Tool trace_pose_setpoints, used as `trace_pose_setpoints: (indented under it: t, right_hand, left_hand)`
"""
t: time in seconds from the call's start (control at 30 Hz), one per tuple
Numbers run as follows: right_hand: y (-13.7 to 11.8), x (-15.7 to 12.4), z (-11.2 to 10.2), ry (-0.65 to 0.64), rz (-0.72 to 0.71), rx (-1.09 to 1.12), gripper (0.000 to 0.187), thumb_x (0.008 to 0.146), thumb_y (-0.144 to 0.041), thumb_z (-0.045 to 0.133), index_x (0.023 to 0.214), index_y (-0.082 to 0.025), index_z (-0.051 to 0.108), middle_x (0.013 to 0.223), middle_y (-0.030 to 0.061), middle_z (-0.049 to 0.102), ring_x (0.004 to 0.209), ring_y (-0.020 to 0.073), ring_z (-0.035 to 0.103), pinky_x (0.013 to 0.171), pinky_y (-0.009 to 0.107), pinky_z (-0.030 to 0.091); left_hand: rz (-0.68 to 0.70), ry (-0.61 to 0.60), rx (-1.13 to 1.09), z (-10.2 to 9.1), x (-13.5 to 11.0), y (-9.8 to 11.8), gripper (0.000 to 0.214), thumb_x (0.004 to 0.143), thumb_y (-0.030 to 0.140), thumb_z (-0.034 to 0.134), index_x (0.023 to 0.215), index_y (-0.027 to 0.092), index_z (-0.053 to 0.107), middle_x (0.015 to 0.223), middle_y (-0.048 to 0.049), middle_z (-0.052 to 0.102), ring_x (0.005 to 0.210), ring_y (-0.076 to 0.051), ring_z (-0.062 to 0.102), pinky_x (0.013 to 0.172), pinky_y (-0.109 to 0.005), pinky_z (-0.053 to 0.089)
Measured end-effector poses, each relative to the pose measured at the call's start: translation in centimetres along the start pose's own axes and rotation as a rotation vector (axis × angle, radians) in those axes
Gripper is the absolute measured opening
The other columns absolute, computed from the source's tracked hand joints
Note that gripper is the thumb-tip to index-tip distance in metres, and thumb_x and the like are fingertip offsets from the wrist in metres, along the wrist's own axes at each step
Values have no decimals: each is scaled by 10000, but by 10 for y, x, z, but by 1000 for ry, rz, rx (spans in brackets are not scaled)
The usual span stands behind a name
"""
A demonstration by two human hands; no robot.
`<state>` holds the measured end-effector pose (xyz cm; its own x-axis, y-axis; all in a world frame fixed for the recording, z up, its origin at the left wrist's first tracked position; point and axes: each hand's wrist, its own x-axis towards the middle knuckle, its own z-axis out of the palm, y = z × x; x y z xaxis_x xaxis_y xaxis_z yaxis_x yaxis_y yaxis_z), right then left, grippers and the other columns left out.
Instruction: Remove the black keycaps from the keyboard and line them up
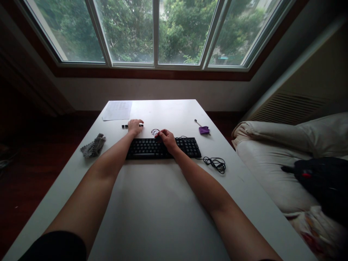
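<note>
A black keyboard (149, 148) lies across the white table, with both of my forearms reaching toward it. My left hand (135, 127) is behind its left end, fingers apart, over a row of small black pieces that look like keycaps (124, 126). My right hand (168, 140) is above the middle of the keyboard, thumb and fingers pinched together. Whatever is between those fingertips is too small and dark to make out. Right by them is a small thin loop with a dark reddish rim (155, 132); whether the fingers touch it I cannot tell.
The keyboard's coiled cable (216, 165) sits at the right. Beyond it lies a brush with a light handle (198, 121) beside a purple cloth (204, 130). A crumpled grey cloth (94, 145) is at the left edge, and paper sheets (117, 110) are at the far left corner.
</note>
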<state>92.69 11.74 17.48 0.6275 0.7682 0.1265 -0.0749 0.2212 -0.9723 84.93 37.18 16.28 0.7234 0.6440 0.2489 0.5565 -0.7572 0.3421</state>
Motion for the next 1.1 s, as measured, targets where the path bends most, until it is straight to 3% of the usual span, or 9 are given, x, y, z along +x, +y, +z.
trace_pose_setpoints:
  t: [0.2,0.3,0.53,0.7,0.9,1.1]
  right_hand:
    - [-6,8,-3,-227,45,-150,413,824,-579,710,950,-208,578,820,29,751,523,136,665,337,178,382]
    - [-14,12,-5,-299,75,-101,423,840,-587,691,966,-207,554,822,37,753,512,148,677,330,178,370]
    - [-30,22,-16,-230,-18,-54,344,817,-459,723,1004,-214,570,915,30,739,785,183,734,547,235,560]
    - [-28,26,-18,-153,-133,-232,292,853,-418,662,1060,-219,611,844,10,700,746,170,708,538,226,540]
    - [-24,20,-10,-26,-295,-559,235,933,-380,568,1097,-236,655,877,21,729,753,169,716,632,258,572]
    - [-18,20,-5,-75,-311,-572,206,939,-397,573,1025,-237,668,872,21,741,717,169,729,654,263,575]
  left_hand:
    - [65,73,-33,-9,-19,8,280,830,271,666,1106,267,717,1223,-88,670,1227,-322,497,1110,-485,327]
    - [100,87,-54,-17,-34,16,243,862,282,633,1084,248,725,1186,-92,687,1193,-315,518,1093,-480,357]
    - [232,32,-83,-26,-83,38,194,880,298,615,1008,258,754,1109,-75,726,1146,-304,574,1051,-475,401]
    - [289,-20,-52,-24,-112,52,199,921,324,581,988,269,760,1019,-69,757,1061,-295,627,1038,-491,395]
    - [292,-66,-61,-29,-121,58,268,965,313,496,1071,256,735,1104,-63,763,1042,-262,664,1042,-455,394]
    - [270,-75,-60,-32,-123,61,271,967,303,500,1092,261,737,1129,-60,760,1055,-253,667,1051,-431,400]
